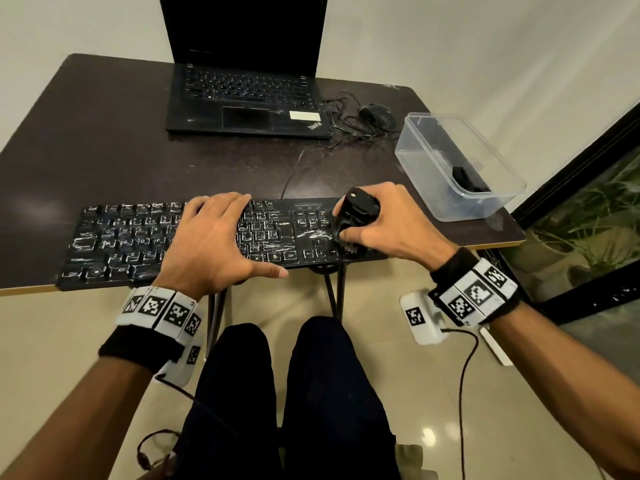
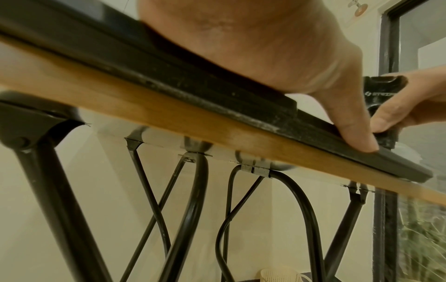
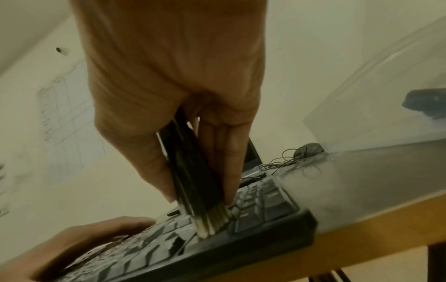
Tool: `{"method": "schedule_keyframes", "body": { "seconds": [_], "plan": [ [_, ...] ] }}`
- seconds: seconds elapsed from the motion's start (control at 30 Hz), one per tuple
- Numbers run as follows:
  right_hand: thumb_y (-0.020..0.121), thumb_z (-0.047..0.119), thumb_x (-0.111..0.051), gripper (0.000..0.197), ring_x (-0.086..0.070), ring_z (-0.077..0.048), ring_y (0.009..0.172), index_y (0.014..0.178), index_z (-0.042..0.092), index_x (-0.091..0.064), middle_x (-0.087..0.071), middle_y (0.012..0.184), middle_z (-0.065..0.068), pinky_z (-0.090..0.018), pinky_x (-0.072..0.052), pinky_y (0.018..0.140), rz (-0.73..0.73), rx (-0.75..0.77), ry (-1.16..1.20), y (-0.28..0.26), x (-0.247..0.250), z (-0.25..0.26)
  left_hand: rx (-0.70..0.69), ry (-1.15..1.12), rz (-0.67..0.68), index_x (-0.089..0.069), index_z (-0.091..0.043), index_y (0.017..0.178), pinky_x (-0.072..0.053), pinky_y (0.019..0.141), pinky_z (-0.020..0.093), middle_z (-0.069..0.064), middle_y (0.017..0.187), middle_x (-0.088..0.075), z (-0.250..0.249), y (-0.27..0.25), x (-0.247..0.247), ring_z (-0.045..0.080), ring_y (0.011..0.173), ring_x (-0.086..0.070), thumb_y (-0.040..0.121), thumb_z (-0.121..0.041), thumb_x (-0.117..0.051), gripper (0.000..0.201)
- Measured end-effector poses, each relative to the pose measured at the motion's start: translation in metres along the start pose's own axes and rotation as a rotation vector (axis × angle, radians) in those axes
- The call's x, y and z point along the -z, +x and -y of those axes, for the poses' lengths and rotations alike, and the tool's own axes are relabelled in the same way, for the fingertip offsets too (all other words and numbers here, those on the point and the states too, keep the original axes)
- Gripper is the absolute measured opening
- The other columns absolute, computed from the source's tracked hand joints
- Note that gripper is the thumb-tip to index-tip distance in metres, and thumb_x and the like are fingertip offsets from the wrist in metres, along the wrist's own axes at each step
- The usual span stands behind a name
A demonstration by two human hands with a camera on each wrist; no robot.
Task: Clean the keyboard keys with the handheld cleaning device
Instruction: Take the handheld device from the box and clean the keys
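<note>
A black keyboard dusted with white powder lies along the near edge of the dark table. My left hand lies flat across its middle, fingers straight, thumb at the front edge. My right hand grips a black handheld cleaning brush upright over the keyboard's right end. In the right wrist view the brush has its pale bristles pressed onto the keys. In the left wrist view my thumb touches the keyboard's front edge, with the brush behind.
An open black laptop stands at the back. A mouse with tangled cable lies to its right. A clear plastic box holding dark items sits at the table's right edge. My legs are below the table.
</note>
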State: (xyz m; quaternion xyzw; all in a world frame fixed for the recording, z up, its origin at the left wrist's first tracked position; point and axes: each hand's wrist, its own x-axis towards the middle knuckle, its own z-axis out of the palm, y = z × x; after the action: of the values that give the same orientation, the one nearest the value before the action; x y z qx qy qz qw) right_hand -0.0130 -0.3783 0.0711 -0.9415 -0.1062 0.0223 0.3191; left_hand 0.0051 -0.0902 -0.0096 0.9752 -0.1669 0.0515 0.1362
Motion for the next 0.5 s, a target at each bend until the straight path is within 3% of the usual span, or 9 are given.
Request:
{"method": "schedule_keyframes", "body": {
  "seconds": [0.1, 0.2, 0.33, 0.5],
  "plan": [
    [0.076, 0.013, -0.088, 0.026, -0.078, -0.013, 0.085, 0.097, 0.027, -0.081, -0.082, 0.089, 0.006, -0.044, -0.064, 0.087, 0.162, 0.039, 0.008, 0.003, -0.001, 0.004, -0.003, 0.009, 0.009, -0.043, -0.013, 0.157, -0.019, 0.129, 0.046, 0.003, 0.158, -0.048, 0.001, 0.001, 0.0, 0.022, 0.146, -0.042, 0.048, -0.115, -0.039, 0.149],
    [0.074, 0.014, -0.09, 0.026, -0.078, -0.012, 0.085, 0.095, 0.028, -0.082, -0.082, 0.088, 0.006, -0.044, -0.063, 0.087, 0.085, 0.011, 0.006, 0.008, 0.001, 0.004, -0.006, 0.007, 0.007, -0.043, -0.012, 0.157, -0.019, 0.129, 0.046, 0.003, 0.158, -0.049, 0.001, 0.001, 0.0, 0.022, 0.147, -0.042, 0.048, -0.115, -0.038, 0.15],
    [0.074, 0.011, -0.088, 0.027, -0.078, -0.011, 0.085, 0.093, 0.029, -0.081, -0.081, 0.09, 0.007, -0.043, -0.063, 0.086, 0.132, 0.054, 0.023, -0.006, -0.01, 0.004, -0.009, 0.006, 0.003, -0.044, -0.011, 0.156, -0.02, 0.128, 0.046, 0.004, 0.157, -0.049, 0.001, 0.0, 0.0, 0.022, 0.146, -0.043, 0.048, -0.115, -0.036, 0.15],
    [0.074, 0.013, -0.09, 0.029, -0.077, -0.004, 0.088, 0.096, 0.031, -0.081, -0.081, 0.09, 0.013, -0.04, -0.063, 0.089, -0.095, -0.053, 0.062, -0.022, -0.013, -0.009, -0.014, 0.008, -0.002, -0.044, -0.01, 0.156, -0.019, 0.128, 0.045, 0.005, 0.157, -0.05, 0.001, 0.0, -0.001, 0.023, 0.145, -0.044, 0.049, -0.115, -0.039, 0.15]
  ]
}}
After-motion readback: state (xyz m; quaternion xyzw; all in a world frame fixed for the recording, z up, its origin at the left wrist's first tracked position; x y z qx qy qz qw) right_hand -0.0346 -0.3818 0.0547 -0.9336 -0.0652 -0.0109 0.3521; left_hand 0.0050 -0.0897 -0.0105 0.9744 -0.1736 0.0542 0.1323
